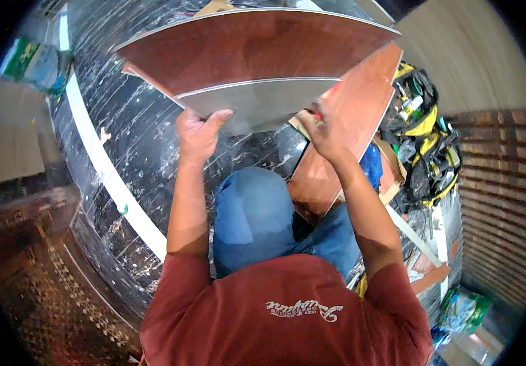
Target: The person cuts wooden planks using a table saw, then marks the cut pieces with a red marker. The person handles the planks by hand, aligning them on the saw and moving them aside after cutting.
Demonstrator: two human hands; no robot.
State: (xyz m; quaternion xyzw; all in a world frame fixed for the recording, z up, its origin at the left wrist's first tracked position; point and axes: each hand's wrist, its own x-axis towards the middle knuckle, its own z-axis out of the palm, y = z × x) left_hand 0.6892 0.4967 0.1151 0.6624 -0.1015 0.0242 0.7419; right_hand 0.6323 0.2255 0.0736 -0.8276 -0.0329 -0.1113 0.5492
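My left hand (198, 135) grips the near left edge of a grey sheet (257, 104), its thumb on top. Beyond this sheet stands a wide reddish-brown wood-look panel (263, 46) with a pale edge. Whether the two are one piece I cannot tell. By the sheet's right corner, my right hand (324, 129) is closed and smeared by motion. Something red (334, 93) shows beside its fingers, too blurred to name. Under my right wrist lies a long reddish-brown board (360, 107), slanting from my knee toward the far right.
Black-and-yellow tool bags (424, 140) full of tools and bottles stand right of the board. A blue bundle (371, 166) and cardboard (391, 165) lie nearer. A white strip (101, 161) crosses the dark marbled floor (141, 122) at left. A green-and-clear package (34, 66) sits far left.
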